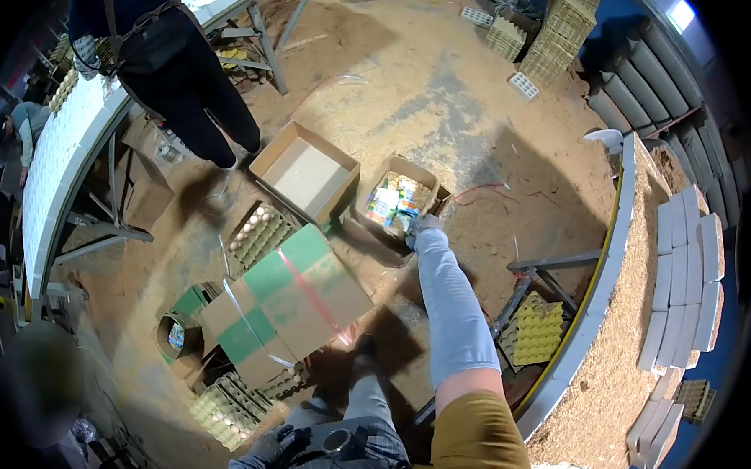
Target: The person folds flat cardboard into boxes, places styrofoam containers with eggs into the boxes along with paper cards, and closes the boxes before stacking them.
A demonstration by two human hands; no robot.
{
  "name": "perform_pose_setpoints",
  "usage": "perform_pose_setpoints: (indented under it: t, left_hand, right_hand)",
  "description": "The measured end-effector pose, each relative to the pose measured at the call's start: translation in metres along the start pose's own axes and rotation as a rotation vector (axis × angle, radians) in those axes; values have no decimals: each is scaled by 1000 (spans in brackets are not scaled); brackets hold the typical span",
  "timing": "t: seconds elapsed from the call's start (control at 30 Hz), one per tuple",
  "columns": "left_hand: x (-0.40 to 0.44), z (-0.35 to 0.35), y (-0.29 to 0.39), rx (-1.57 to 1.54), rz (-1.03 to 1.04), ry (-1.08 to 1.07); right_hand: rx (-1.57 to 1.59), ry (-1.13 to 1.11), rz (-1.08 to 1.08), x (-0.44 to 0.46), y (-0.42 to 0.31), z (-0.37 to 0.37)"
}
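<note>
My right hand (424, 226), at the end of a pale blue sleeve, reaches forward to the near right edge of a small cardboard box (431, 176). Its fingers are closed at the rim, partly hidden. Inside the box lie several colourful printed packets (396, 198). My left hand (278, 448), in a dark grey glove, is low by my body with its fingers loosely spread and nothing visible in them. A larger open cardboard box (311, 171) stands to the left of the small one. Nearer to me is a closed green and brown carton (293, 294) with a red strap.
Egg trays stand on the floor, some with eggs (258, 229). A curved bench (592, 361) covered in shavings runs along the right, with yellow trays (535, 329) under it. Another person (166, 49) stands at a white table (73, 154) on the left.
</note>
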State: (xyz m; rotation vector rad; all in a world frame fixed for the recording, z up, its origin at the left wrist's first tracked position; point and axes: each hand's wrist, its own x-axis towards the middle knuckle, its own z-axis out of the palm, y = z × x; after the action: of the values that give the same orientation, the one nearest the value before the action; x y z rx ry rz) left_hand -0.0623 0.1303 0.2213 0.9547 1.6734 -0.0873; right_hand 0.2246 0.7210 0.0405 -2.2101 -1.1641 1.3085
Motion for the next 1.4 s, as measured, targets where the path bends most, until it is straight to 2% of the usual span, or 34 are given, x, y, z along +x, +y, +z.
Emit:
perform_pose_setpoints:
  t: [0.03, 0.07, 0.13, 0.23, 0.27, 0.3, 0.33, 0.37, 0.43, 0.5, 0.57, 0.6, 0.63, 0.67, 0.7, 0.77, 0.8, 0.87, 0.9, 0.93, 1.0, 1.03, 1.07, 1.1, 1.13, 1.17, 1.2, 1.23, 1.27, 1.33, 1.37, 1.4]
  left_hand:
    - [1, -3, 2, 1, 5, -4]
    - [0, -11, 13, -45, 42, 2]
    - [3, -19, 19, -45, 193, 37]
    - [21, -27, 26, -23, 166, -2]
    - [26, -33, 31, 13, 263, 19]
    - [28, -42, 34, 45, 305, -22]
    - [29, -54, 50, 33, 339, -2]
    - [27, -55, 60, 24, 374, -2]
    - [57, -64, 40, 278, 658, -7]
    - [107, -72, -1, 442, 826, -237]
    - [102, -82, 12, 411, 596, -197]
    - [96, -90, 19, 431, 598, -243]
    - [92, -94, 25, 449, 591, -286]
    - [100, -95, 19, 520, 622, -289]
    - [107, -92, 14, 540, 628, -312]
    - [116, -87, 0, 770, 680, -186]
    - [153, -85, -32, 970, 1052, -169]
    - [147, -72, -17, 951, 1017, -239]
    - [143, -66, -10, 917, 965, -286]
    - [131, -62, 2, 1042, 1111, -253]
    - [95, -54, 26, 1081, 1049, -238]
    - [98, -48, 20, 953, 958, -197]
    - [99, -52, 7, 1008, 1121, -134]
    - [104, -53, -15, 1061, 1069, -25]
    - [84, -58, -12, 918, 908, 16]
    - [80, -64, -29, 1066, 879, 192]
    - [64, -66, -29, 576, 572, 349]
    - [50, -70, -28, 83, 288, 482]
    - [54, -78, -51, -68, 245, 608]
    - [98, -90, -137, -350, 104, 771]
    - [110, -101, -165, -498, 201, 779]
    - [115, -104, -167, -658, -15, 668]
  right_hand:
    - [334, -95, 44, -39, -37, -15]
    - [491, -155, 61, -62, -61, -26]
    - [657, -269, 89, -88, -86, -43]
    - [735, -290, 15, -159, -105, -94]
    - [767, -273, -13, -178, -95, -105]
    - [947, -226, -132, -200, -82, -112]
    - [903, -156, -183, -231, -63, -130]
    - [1053, -60, -231, -282, -56, -147]
    - [1046, -101, -205, -390, -26, -195]
    - [1165, 99, -166, -488, 8, -217]
    - [1273, 251, -134, -577, 47, -231]
    - [1342, 276, -132, -611, 78, -233]
    - [1319, 391, -84, -646, 97, -236]
    - [1232, 533, -131, -666, 119, -231]
    - [1200, 697, -19, -679, 141, -230]
    - [1244, 938, 56, -696, 182, -226]
    - [1251, 957, 63, -698, 202, -225]
    - [1391, 1128, 224, -693, 244, -224]
    - [1392, 1100, 224, -687, 265, -223]
    - [1381, 1093, 244, -682, 290, -221]
    - [1384, 1001, 203, -661, 340, -214]
    - [1403, 911, 146, -648, 358, -212]
    - [1410, 965, 85, -629, 373, -211]
    - [1498, 622, -135, -618, 446, -208]
    - [1292, 706, -121, -613, 453, -210]
    - [1768, 223, -512, -615, 461, -210]
    - [1646, 618, -190, -620, 404, -198]
    - [1512, 634, 15, -621, 400, -177]
    - [1382, 619, 211, -622, 394, -156]
    - [1166, 172, 497, -594, 253, -121]
    - [959, 24, 251, -563, 238, -99]
    - [768, -60, -7, -532, 223, -77]
